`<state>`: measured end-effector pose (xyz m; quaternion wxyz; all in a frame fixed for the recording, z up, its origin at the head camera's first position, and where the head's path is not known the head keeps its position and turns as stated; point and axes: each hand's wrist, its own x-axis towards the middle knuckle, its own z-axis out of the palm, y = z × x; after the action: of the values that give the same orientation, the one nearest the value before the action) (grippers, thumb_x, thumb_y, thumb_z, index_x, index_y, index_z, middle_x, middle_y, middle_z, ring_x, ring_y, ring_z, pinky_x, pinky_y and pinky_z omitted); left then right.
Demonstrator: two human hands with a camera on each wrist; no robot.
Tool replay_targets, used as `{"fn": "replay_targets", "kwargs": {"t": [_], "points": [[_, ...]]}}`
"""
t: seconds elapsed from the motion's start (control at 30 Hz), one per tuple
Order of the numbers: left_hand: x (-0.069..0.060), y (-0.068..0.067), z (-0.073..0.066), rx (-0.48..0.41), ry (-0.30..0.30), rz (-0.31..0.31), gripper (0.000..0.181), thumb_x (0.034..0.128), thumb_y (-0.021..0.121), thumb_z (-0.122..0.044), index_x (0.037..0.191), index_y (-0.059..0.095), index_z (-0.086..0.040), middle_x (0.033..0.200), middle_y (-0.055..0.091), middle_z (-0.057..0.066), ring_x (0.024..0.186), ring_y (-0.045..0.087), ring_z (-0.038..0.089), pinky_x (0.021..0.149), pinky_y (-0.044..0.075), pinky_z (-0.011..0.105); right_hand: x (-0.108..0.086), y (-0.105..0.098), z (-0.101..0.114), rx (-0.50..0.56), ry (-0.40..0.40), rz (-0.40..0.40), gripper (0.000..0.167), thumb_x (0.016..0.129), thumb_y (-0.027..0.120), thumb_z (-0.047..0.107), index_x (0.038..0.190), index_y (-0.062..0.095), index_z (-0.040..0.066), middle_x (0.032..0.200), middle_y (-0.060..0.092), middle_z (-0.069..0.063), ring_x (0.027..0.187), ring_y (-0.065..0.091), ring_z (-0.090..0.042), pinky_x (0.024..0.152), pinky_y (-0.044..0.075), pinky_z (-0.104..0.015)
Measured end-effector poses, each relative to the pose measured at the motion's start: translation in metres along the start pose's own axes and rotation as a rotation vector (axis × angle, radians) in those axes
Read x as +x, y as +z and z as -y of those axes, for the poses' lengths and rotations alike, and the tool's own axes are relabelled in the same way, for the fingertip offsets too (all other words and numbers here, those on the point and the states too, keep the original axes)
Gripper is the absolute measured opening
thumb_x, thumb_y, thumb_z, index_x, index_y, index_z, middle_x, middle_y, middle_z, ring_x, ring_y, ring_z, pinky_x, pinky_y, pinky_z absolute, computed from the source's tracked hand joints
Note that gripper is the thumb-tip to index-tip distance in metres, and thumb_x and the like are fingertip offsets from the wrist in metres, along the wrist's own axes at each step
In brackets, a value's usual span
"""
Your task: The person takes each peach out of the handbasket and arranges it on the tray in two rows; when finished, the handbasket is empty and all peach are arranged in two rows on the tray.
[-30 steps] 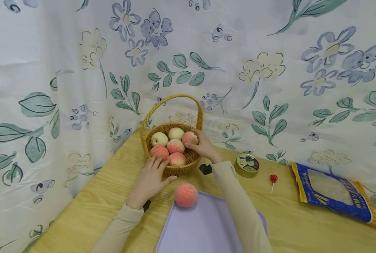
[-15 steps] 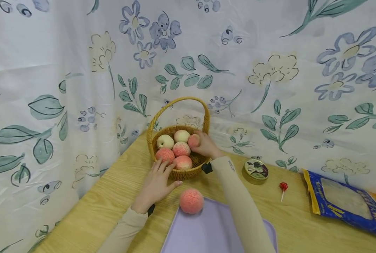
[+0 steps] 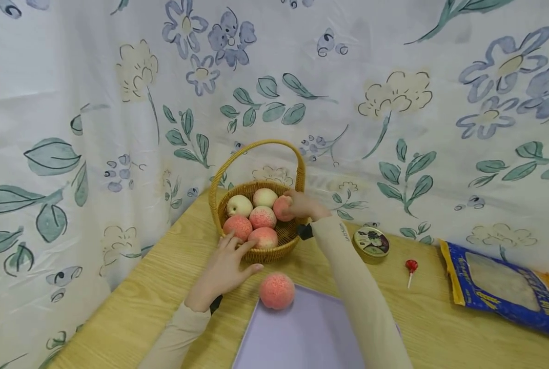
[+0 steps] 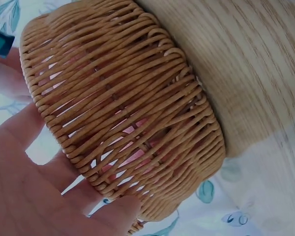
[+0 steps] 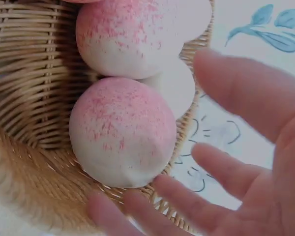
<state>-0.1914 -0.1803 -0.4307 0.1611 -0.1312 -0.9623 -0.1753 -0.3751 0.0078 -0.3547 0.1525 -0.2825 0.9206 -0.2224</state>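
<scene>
A wicker basket (image 3: 279,254) with a tall arched handle holds several pink and cream peaches. My left hand (image 3: 220,271) rests its fingertips on the near left rim, thumb spread; the left wrist view has these fingers along the woven wall (image 4: 123,103). Inside the basket's right side, my right hand (image 3: 307,206) is at a pink peach (image 3: 282,208). Seen from the right wrist, the fingers (image 5: 187,196) spread beside and under a peach (image 5: 123,132), while the thumb stands apart from it. Another pink peach (image 3: 277,291) sits at the corner of a lilac tray (image 3: 297,333).
Right of the basket are a round gold tin (image 3: 371,243), a red lollipop (image 3: 411,269) and a blue and yellow packet (image 3: 505,287) on the wooden table (image 3: 140,307). A floral curtain (image 3: 339,61) hangs behind. The right forearm crosses over the tray.
The right hand has shifted slightly at the peach on the basket's right side, which now shows more pink. The left hand stays at the rim. The head view has swung a little.
</scene>
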Motion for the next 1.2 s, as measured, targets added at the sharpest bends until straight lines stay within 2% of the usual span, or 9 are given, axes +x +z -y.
{"fn": "replay_targets", "kwargs": {"t": [0.1, 0.27, 0.33, 0.4, 0.53, 0.67, 0.9, 1.1, 1.2], "points": [[-0.001, -0.004, 0.000, 0.022, -0.005, 0.024, 0.063, 0.0866, 0.063, -0.053, 0.137, 0.057, -0.015, 0.120, 0.057, 0.019, 0.135, 0.038, 0.048, 0.112, 0.030, 0.064, 0.009, 0.000, 0.008, -0.076, 0.028, -0.014, 0.060, 0.089, 0.059, 0.023, 0.144, 0.042, 0.004, 0.141, 0.052, -0.016, 0.130, 0.049, -0.033, 0.107, 0.043, -0.045], [-0.004, -0.001, -0.005, 0.019, -0.021, 0.073, 0.066, 0.0873, 0.059, -0.057, 0.139, 0.055, -0.016, 0.124, 0.056, 0.018, 0.137, 0.037, 0.047, 0.114, 0.028, 0.062, 0.020, 0.022, 0.009, -0.228, 0.079, -0.067, 0.045, 0.095, 0.048, 0.027, 0.137, 0.051, 0.010, 0.142, 0.049, -0.017, 0.132, 0.043, -0.041, 0.109, 0.039, -0.051], [-0.005, 0.003, -0.007, 0.016, -0.009, 0.061, 0.066, 0.0869, 0.059, -0.058, 0.137, 0.056, -0.016, 0.120, 0.056, 0.018, 0.136, 0.038, 0.048, 0.113, 0.028, 0.064, 0.019, 0.029, 0.009, -0.259, 0.095, -0.089, 0.041, 0.096, 0.047, 0.024, 0.134, 0.052, 0.009, 0.141, 0.047, -0.020, 0.131, 0.041, -0.044, 0.108, 0.039, -0.054], [-0.005, 0.004, -0.006, 0.013, 0.013, 0.034, 0.068, 0.0868, 0.057, -0.061, 0.136, 0.057, -0.014, 0.115, 0.057, 0.018, 0.134, 0.039, 0.049, 0.111, 0.029, 0.066, 0.017, 0.031, 0.008, -0.294, 0.097, -0.111, 0.045, 0.091, 0.058, 0.021, 0.134, 0.051, 0.009, 0.140, 0.046, -0.021, 0.130, 0.042, -0.044, 0.105, 0.041, -0.054], [-0.004, 0.003, -0.004, 0.011, 0.049, -0.021, 0.073, 0.0878, 0.049, -0.068, 0.136, 0.057, -0.013, 0.106, 0.056, 0.017, 0.132, 0.040, 0.051, 0.108, 0.030, 0.069, 0.017, 0.033, 0.010, -0.371, 0.087, -0.129, 0.040, 0.094, 0.054, 0.022, 0.131, 0.050, 0.006, 0.135, 0.050, -0.021, 0.126, 0.047, -0.043, 0.104, 0.043, -0.053], [-0.004, 0.002, -0.002, 0.007, 0.034, -0.014, 0.074, 0.0875, 0.049, -0.068, 0.137, 0.056, -0.013, 0.107, 0.056, 0.017, 0.135, 0.037, 0.051, 0.110, 0.028, 0.068, 0.017, 0.036, 0.013, -0.396, 0.096, -0.110, 0.039, 0.098, 0.047, 0.025, 0.132, 0.048, 0.005, 0.132, 0.052, -0.023, 0.122, 0.049, -0.044, 0.101, 0.045, -0.054], [-0.004, -0.001, -0.003, 0.013, 0.016, 0.010, 0.069, 0.0861, 0.058, -0.059, 0.139, 0.054, -0.015, 0.108, 0.057, 0.017, 0.137, 0.035, 0.051, 0.111, 0.027, 0.067, 0.021, 0.041, 0.010, -0.394, 0.105, -0.182, 0.037, 0.102, 0.040, 0.024, 0.134, 0.049, 0.008, 0.131, 0.053, -0.024, 0.120, 0.050, -0.045, 0.095, 0.048, -0.055], [-0.005, 0.002, -0.003, 0.001, 0.023, -0.015, 0.069, 0.0866, 0.057, -0.060, 0.137, 0.056, -0.013, 0.105, 0.057, 0.017, 0.134, 0.038, 0.051, 0.109, 0.029, 0.068, 0.017, 0.038, 0.004, -0.361, 0.079, -0.189, 0.032, 0.096, 0.047, 0.025, 0.122, 0.057, 0.010, 0.122, 0.059, -0.020, 0.111, 0.055, -0.044, 0.089, 0.050, -0.053], [-0.004, 0.004, -0.004, 0.010, 0.023, -0.027, 0.070, 0.0866, 0.055, -0.062, 0.137, 0.056, -0.014, 0.106, 0.057, 0.018, 0.134, 0.039, 0.051, 0.110, 0.029, 0.068, 0.015, 0.029, 0.002, -0.335, 0.080, -0.178, 0.038, 0.089, 0.059, 0.022, 0.126, 0.057, 0.013, 0.126, 0.060, -0.017, 0.114, 0.055, -0.043, 0.094, 0.049, -0.052]]}}
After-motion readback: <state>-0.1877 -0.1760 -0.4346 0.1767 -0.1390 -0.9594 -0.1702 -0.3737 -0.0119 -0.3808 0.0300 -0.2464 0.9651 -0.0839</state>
